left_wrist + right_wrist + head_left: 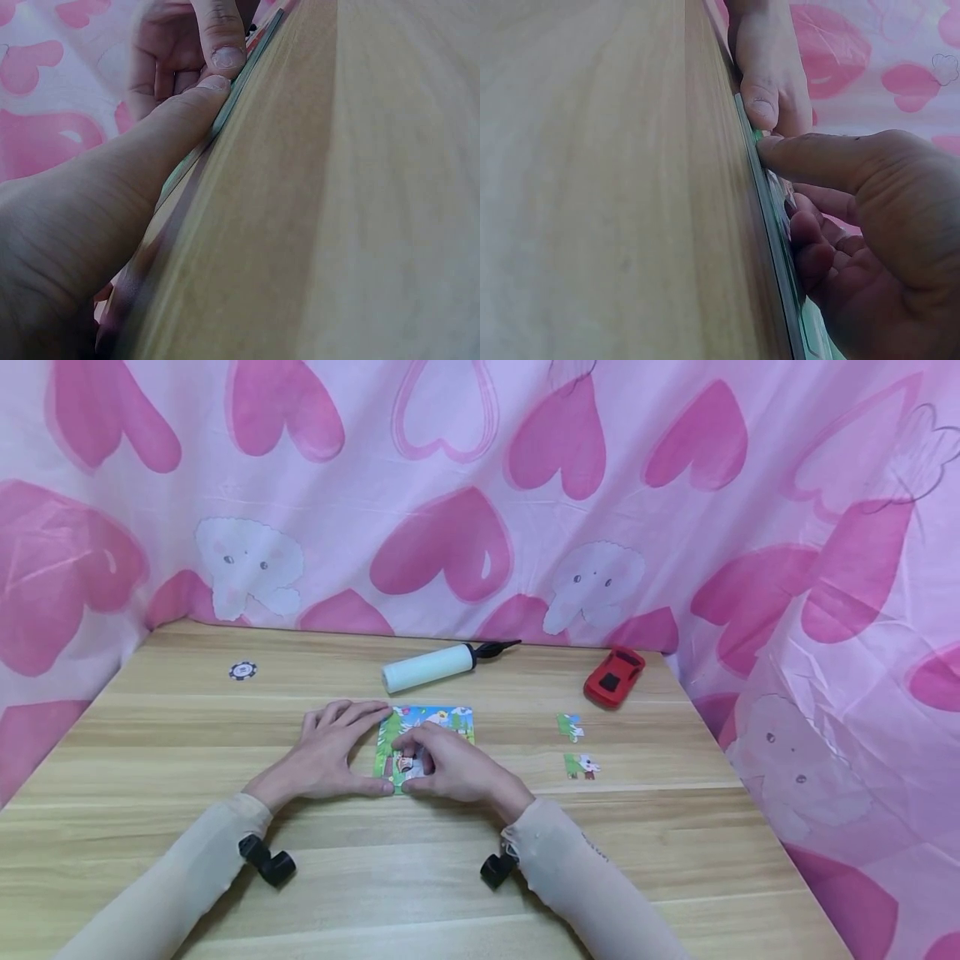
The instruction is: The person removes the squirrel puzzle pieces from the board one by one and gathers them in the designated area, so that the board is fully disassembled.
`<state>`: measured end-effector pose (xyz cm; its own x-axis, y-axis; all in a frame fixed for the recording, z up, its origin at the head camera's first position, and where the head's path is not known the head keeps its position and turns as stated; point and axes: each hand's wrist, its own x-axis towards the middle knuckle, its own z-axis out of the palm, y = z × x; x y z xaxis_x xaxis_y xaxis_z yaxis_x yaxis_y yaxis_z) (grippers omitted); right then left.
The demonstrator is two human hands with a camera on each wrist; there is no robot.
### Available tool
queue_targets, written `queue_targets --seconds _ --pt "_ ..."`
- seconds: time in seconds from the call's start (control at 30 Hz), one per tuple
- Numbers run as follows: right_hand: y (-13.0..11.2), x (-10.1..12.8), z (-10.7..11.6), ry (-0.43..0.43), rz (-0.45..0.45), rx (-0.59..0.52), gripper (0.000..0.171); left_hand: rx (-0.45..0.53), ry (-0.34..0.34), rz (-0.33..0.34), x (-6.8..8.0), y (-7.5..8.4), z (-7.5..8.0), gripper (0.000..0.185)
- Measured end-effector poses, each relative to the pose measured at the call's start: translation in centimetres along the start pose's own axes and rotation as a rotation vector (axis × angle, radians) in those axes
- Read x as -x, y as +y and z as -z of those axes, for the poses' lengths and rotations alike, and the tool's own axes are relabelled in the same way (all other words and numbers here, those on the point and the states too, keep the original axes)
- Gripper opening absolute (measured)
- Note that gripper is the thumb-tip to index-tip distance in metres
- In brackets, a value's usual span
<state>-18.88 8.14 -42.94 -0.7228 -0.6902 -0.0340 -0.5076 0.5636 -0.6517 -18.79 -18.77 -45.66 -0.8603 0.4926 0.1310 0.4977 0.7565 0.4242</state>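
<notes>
A colourful jigsaw puzzle (459,720) lies flat on the table in the head view, partly covered by both hands. My left hand (326,756) spans its left side with fingers stretched out, index fingertip by the far left corner, thumb by the near one. Over the lower left of the picture, my right hand (457,767) has its thumb and bent fingers around a puzzle piece (407,765), largely hidden by the fingers. Both thumbtips meet the puzzle's near edge (761,195) in the right wrist view. Two loose pieces, one farther (570,727) and one nearer (581,766), lie to the right.
Behind the puzzle lies a pale hand pump (427,668) with a black nozzle. A red toy car (614,677) sits at the back right, a black-and-white poker chip (242,671) at the back left. Pink heart-patterned cloth (442,552) hangs around the wooden table (360,868).
</notes>
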Motion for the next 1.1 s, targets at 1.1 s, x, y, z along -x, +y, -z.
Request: queue_targets --seconds 1.1 --pt "1.0 -0.4 0.1 0.073 -0.027 -0.102 0.063 0.005 -0.016 0.016 -0.1 0.0 -0.1 0.123"
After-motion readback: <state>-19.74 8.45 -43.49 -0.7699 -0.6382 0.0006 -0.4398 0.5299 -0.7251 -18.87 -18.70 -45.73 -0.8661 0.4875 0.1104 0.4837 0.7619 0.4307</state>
